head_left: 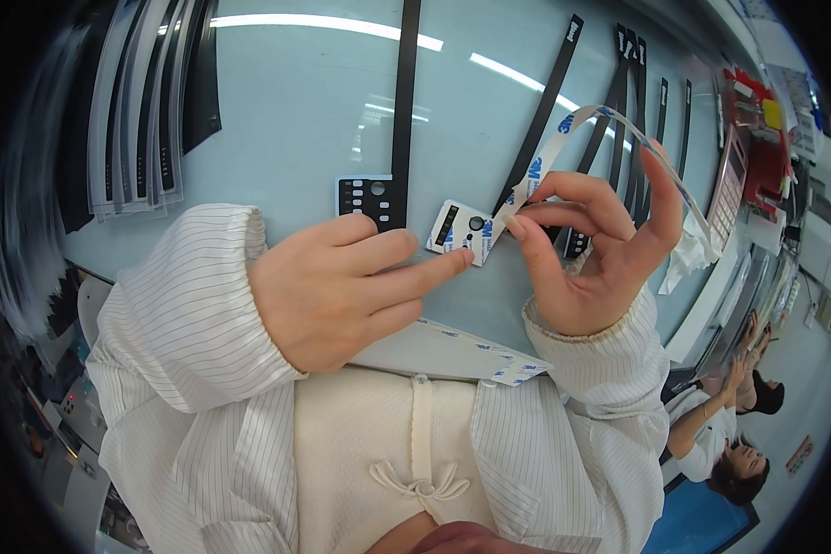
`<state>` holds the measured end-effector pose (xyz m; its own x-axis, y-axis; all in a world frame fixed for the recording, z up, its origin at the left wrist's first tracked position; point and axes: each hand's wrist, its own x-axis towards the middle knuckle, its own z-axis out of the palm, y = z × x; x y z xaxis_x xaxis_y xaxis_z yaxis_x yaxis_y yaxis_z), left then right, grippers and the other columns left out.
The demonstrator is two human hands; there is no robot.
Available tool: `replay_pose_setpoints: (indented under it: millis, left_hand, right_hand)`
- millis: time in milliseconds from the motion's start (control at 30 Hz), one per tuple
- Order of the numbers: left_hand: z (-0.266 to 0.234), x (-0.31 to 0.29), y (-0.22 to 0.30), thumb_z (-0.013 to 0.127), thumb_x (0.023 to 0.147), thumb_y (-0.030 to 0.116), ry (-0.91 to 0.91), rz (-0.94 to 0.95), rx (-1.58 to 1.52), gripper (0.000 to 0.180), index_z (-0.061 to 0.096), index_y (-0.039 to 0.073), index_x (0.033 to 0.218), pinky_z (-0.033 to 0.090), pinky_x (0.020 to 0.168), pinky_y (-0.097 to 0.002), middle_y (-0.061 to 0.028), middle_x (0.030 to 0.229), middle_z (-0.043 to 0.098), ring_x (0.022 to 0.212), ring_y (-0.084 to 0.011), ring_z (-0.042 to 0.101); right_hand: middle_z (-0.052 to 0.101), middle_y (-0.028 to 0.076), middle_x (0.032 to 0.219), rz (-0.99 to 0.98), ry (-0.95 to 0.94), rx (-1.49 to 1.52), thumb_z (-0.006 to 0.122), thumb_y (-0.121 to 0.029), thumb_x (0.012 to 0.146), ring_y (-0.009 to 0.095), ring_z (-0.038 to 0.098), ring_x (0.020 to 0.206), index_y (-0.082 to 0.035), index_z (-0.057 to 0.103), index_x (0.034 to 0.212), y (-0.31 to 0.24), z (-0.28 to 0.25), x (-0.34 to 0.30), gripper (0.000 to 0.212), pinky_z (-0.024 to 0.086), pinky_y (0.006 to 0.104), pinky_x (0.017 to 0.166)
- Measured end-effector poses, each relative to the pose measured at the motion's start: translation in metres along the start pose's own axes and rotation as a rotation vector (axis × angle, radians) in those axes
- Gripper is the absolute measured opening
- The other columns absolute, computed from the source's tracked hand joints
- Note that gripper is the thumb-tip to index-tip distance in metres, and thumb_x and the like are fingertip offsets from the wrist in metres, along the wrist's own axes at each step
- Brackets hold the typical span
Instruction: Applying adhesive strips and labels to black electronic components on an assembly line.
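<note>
My right hand (609, 249) pinches a white backing strip with blue print (534, 175) between thumb and index finger. The long strip arcs up over that hand and comes down at its right. Under the pinch lies a small white-backed panel (446, 242) with a dark window slot and a round hole, its adhesive side up. My left hand (360, 286) is palm down, its index fingertip pressing the panel's lower edge. Beyond the left knuckles, a black keypad membrane panel (365, 196) with white key windows lies flat, joined to a long black tail (403, 92).
The glossy table (295, 111) carries several black strips (619, 111) at the far right and clear-covered black strips (143, 111) at the left. A printed backing sheet (471, 349) lies at the near edge. Crumpled white paper (691, 251) sits right; people are beyond.
</note>
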<state>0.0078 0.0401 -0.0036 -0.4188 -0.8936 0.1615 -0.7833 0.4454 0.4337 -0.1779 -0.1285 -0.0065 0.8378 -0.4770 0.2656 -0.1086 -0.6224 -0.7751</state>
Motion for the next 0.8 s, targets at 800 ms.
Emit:
replay_pose_setpoints:
  millis: [800]
  left_hand:
    - [-0.001, 0.006, -0.002, 0.066, 0.079, 0.012, -0.033, 0.002, -0.118, 0.013, 0.061, 0.000, 0.081, 0.037, 0.109, -0.0452, -0.0158, 0.135, 0.055, 0.132, -0.0257, 0.047]
  right_hand:
    - [0.072, 0.012, 0.087, -0.048, -0.040, -0.269, 0.056, -0.005, 0.093, 0.012, 0.064, 0.068, 0.007, 0.024, 0.144, 0.001, -0.012, 0.001, 0.061, 0.050, 0.0230, 0.068]
